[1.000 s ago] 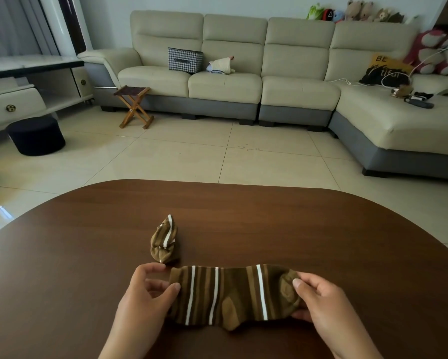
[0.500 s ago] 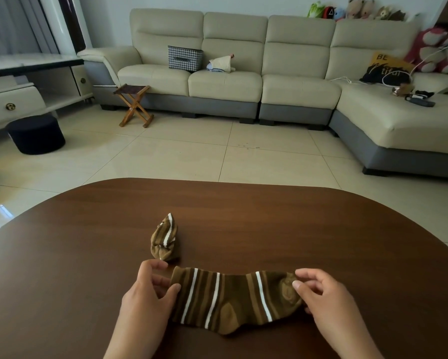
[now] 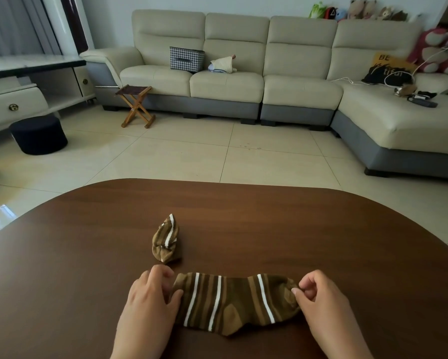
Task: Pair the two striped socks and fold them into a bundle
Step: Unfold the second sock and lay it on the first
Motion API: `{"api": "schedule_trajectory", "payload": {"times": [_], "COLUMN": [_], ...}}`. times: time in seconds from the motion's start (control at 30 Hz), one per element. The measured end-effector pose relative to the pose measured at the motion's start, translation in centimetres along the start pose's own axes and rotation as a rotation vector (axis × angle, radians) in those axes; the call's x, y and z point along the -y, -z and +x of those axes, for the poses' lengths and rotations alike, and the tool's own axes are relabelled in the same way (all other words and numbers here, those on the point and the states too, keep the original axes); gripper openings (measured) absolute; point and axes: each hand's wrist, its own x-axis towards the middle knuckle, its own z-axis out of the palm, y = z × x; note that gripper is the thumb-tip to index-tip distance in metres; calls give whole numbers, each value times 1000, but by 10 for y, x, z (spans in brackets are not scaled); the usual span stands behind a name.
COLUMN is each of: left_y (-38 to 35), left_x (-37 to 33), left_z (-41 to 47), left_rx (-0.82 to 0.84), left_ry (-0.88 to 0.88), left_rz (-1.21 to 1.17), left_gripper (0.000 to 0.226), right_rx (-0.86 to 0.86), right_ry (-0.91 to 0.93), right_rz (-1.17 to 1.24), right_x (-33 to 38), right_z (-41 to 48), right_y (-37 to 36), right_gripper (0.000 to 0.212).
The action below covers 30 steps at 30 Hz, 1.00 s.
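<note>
Under both hands' grip, the sock (image 3: 237,304) ends hide — forearms cropped.

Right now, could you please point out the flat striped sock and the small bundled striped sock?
flat brown striped sock (image 3: 237,303), head view, its middle.
small bundled brown striped sock (image 3: 165,239), head view, its middle.

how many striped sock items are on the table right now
2. A flat striped sock lies near the table's front edge, held at both ends; a small striped bundle sits just behind its left end. The flat one may hide a second layer.
</note>
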Motion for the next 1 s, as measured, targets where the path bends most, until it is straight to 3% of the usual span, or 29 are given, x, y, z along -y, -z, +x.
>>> {"api": "schedule_trajectory", "payload": {"times": [0.33,0.43,0.57,0.87,1.0], "left_y": [13,7,0,-2,5], "left_x": [3,-2,-5,0,3], "left_z": [46,63,75,71,73], "left_rx": [-186,-104,-30,-52,-67], "left_ry": [17,91,64,16,95], "left_rz": [-118,-110,-55,49,-95], "left_gripper": [22,50,63,29,23], "right_rx": [72,88,95,63,6], "right_ry": [-38,-39,-32,-3,27], "right_rz": [55,73,73,123,141], "right_x": [-2,-2,-3,-6,-8], "right_z": [5,6,6,9,8], "right_y": [5,6,6,4,5], "right_gripper": [15,11,9,14,14]}}
